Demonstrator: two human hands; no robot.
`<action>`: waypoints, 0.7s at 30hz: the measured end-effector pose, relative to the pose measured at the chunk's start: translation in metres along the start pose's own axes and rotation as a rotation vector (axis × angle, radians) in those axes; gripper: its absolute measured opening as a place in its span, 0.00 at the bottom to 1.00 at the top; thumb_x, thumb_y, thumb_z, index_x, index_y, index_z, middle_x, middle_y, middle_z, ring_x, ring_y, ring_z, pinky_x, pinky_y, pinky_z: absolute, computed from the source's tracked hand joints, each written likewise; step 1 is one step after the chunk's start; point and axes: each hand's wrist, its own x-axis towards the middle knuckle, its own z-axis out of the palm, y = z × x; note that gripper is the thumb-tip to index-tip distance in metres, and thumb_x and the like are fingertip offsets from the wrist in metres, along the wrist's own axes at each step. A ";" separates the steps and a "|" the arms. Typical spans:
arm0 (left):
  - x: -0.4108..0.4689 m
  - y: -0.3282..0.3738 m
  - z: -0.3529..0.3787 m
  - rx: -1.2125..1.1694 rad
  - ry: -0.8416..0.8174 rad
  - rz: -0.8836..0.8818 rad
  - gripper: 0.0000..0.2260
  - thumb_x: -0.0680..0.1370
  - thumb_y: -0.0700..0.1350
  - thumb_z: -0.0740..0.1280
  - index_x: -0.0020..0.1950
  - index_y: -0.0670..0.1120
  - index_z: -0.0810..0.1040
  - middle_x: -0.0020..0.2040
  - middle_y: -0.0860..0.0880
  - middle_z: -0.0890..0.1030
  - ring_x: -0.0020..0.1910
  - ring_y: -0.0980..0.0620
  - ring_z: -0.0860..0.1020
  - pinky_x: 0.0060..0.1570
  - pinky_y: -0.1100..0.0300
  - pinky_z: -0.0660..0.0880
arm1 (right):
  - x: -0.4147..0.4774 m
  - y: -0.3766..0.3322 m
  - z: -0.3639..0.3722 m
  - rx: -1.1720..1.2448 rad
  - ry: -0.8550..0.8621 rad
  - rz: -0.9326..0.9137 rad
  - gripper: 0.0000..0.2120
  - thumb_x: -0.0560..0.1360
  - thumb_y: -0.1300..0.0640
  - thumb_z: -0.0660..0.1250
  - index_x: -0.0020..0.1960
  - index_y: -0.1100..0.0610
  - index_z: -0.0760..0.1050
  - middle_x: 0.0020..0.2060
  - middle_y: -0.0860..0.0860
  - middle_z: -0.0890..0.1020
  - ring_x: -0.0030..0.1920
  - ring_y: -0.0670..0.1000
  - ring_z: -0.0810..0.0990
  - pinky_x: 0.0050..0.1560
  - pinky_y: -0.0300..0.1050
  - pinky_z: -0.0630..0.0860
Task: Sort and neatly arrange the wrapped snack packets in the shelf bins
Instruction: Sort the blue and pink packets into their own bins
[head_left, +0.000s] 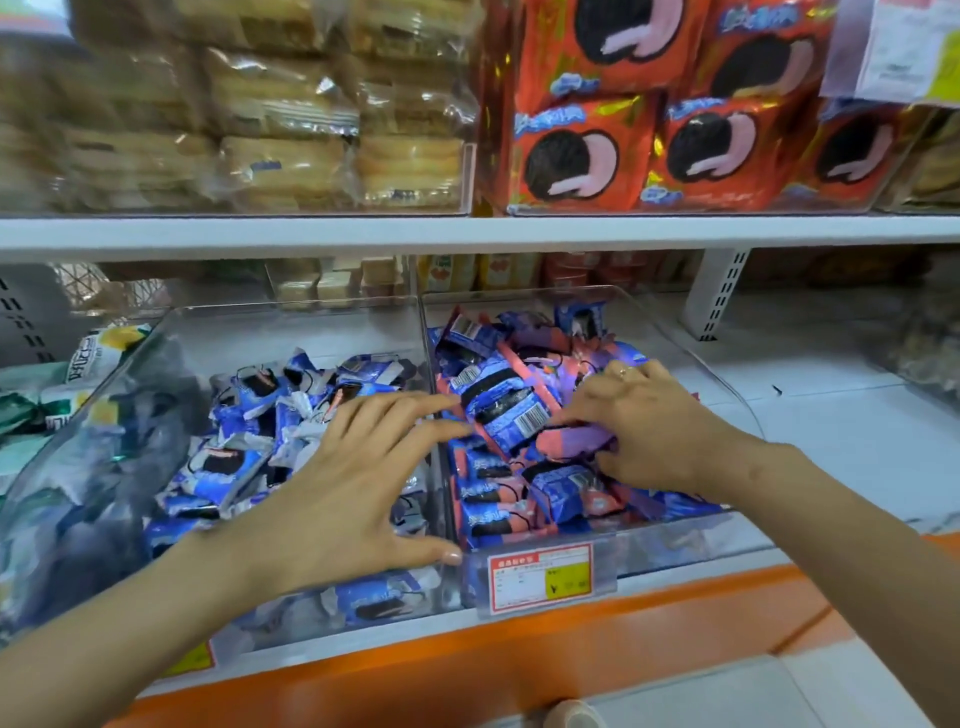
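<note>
- Head view: we judge the wrapped snack packets (511, 410) light, crinkly and slippery, best pinched by a sealed end. They lie heaped in the left bin (291, 307) and the right bin (675, 543).
- Our left hand (353, 483) spreads flat over the left bin, holding nothing. Our right hand (649, 426) pinches a pink packet (571, 441) in the right bin.

Legible only: a ¥ mark on the yellow patch of the red-bordered price tag (540, 578) on the front of the right bin (685, 540). Barcodes, digits unreadable, on the blue packet (511, 410) in that bin. Blue lettering on the red cookie packs (582, 156) and print on the hanging label (898, 52) too blurred to read
</note>
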 end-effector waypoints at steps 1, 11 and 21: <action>0.000 0.000 0.001 -0.021 0.001 -0.008 0.36 0.67 0.75 0.55 0.70 0.59 0.58 0.71 0.57 0.60 0.68 0.56 0.58 0.68 0.61 0.49 | -0.001 -0.003 -0.004 0.102 -0.008 0.001 0.24 0.69 0.57 0.68 0.63 0.41 0.73 0.56 0.44 0.75 0.60 0.50 0.69 0.60 0.50 0.61; 0.000 0.003 0.005 -0.040 -0.020 -0.051 0.37 0.67 0.74 0.56 0.71 0.58 0.56 0.73 0.56 0.56 0.69 0.55 0.56 0.68 0.62 0.46 | 0.008 -0.019 0.006 0.010 -0.167 -0.404 0.10 0.68 0.46 0.70 0.49 0.43 0.79 0.52 0.42 0.75 0.54 0.48 0.69 0.48 0.41 0.52; 0.002 0.003 0.007 -0.002 -0.006 -0.038 0.37 0.71 0.74 0.50 0.72 0.53 0.60 0.72 0.53 0.60 0.67 0.53 0.61 0.66 0.60 0.49 | 0.015 0.014 0.008 0.076 -0.009 -0.255 0.06 0.66 0.44 0.72 0.37 0.46 0.79 0.41 0.39 0.78 0.46 0.48 0.72 0.44 0.44 0.56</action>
